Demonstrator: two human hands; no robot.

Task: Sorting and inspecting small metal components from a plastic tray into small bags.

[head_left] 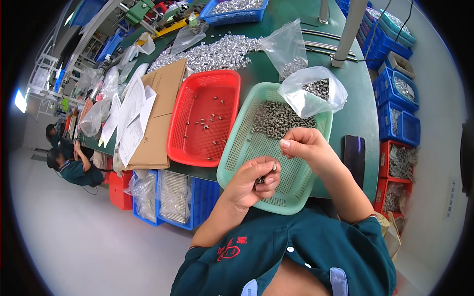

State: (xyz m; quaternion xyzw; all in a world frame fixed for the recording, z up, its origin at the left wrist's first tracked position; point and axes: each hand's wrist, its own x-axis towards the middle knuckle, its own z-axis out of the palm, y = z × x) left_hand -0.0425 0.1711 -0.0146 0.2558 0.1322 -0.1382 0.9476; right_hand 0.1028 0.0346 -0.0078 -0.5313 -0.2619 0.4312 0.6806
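Observation:
My left hand [252,182] is curled over the near left part of a mint-green plastic basket [236,135]. Small dark metal parts show between its fingers, and one shiny metal part [274,167] sticks up at the thumb and forefinger. To its right, my right hand [313,148] is closed in a pinch above the basket; what its fingertips hold, if anything, is too small to make out. A pile of small dark metal parts [279,118] lies at the basket's far end. An open clear bag [308,101] with more such parts rests over the far right rim.
Left of the green basket stands a red basket [203,133] holding several loose parts. Cardboard [158,116] and papers lie beyond it. Silvery parts [212,54] are heaped farther back. A phone [354,158] lies at right; stacked bins line the wall. Two people sit far left.

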